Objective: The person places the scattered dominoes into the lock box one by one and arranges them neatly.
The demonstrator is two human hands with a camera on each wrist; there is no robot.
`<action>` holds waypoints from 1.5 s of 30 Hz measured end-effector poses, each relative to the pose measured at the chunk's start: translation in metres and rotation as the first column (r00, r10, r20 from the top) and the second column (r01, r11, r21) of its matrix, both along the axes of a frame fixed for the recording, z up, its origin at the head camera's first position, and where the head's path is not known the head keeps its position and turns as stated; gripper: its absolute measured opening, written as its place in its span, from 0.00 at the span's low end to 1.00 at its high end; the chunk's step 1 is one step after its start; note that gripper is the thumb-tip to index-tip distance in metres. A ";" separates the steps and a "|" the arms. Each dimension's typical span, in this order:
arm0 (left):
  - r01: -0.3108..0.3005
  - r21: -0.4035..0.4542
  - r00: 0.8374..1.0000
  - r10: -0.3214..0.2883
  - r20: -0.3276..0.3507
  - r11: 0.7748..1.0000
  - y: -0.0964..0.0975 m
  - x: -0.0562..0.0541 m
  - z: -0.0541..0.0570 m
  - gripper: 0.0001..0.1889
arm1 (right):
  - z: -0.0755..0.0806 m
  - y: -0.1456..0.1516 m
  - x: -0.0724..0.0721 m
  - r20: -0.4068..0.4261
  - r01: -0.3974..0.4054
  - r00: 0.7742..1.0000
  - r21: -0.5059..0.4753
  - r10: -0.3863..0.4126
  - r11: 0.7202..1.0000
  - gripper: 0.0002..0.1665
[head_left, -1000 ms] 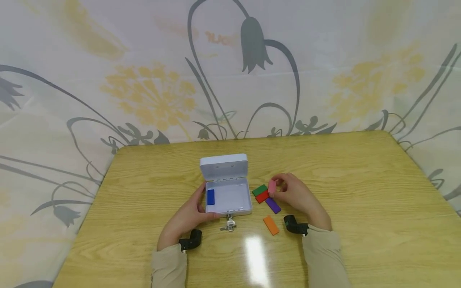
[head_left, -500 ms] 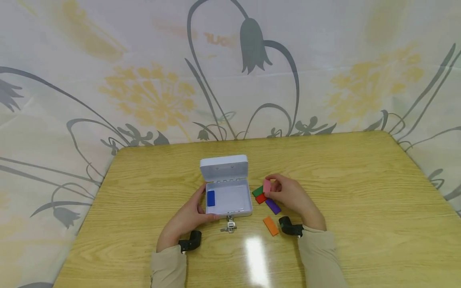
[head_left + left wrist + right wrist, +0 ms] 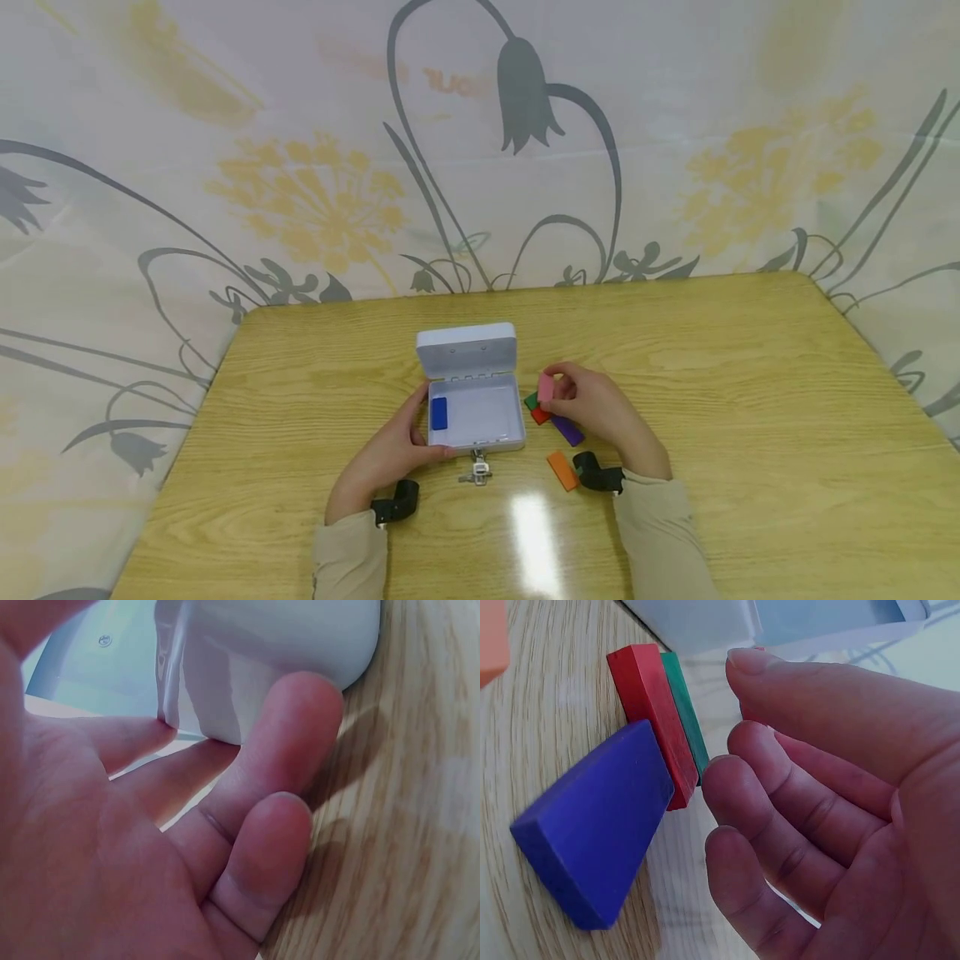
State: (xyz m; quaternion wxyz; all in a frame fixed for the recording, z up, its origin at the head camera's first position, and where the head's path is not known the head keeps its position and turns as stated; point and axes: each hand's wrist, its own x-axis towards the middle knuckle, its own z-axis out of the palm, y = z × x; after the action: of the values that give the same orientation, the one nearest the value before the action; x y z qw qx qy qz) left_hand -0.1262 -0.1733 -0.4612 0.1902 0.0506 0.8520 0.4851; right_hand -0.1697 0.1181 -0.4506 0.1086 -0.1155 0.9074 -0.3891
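A white metal box (image 3: pixel 483 412) stands on the table with its lid (image 3: pixel 467 348) raised. One blue block (image 3: pixel 439 413) lies inside along the left wall. My left hand (image 3: pixel 393 442) holds the box by its left side, thumb at the front edge and fingers reaching to the rear corner. Between thumb and fingers my right hand (image 3: pixel 596 404) pinches a pink block (image 3: pixel 546 387), raised just right of the box. Below it lie a green block (image 3: pixel 686 712), a red block (image 3: pixel 654 724) and a purple block (image 3: pixel 600 817). In the right wrist view the thumb hides most of the pink block.
An orange block (image 3: pixel 562 470) lies nearer the front, by the right wrist camera (image 3: pixel 596 473). A latch with keys (image 3: pixel 478 471) hangs from the box's front. Flowered cloth (image 3: pixel 322 192) rises behind the wooden table (image 3: pixel 750 400).
My right hand has moved left with the pink block, closer to the box, and now covers more of the green and red blocks. The left hand and box have stayed in place.
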 end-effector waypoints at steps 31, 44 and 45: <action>-0.008 -0.016 1.000 0.008 -0.004 1.000 0.001 0.000 0.001 0.54 | 0.011 -0.014 0.004 -0.032 -0.038 0.999 0.018 0.039 0.999 0.24; -0.018 -0.023 1.000 0.018 0.004 1.000 0.001 0.000 0.001 0.54 | 0.014 -0.021 0.004 -0.038 -0.059 0.997 0.025 0.060 0.998 0.25; -0.019 -0.027 1.000 0.019 0.004 0.999 0.001 0.000 0.001 0.54 | 0.015 -0.022 0.004 -0.041 -0.060 0.997 0.024 0.061 0.998 0.25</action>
State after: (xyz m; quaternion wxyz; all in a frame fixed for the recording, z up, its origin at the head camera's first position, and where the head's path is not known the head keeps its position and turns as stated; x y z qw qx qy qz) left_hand -0.1258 -0.1724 -0.4602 0.1880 0.0390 0.8584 0.4756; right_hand -0.1653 0.0965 -0.4357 0.1028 -0.1497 0.9100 -0.3728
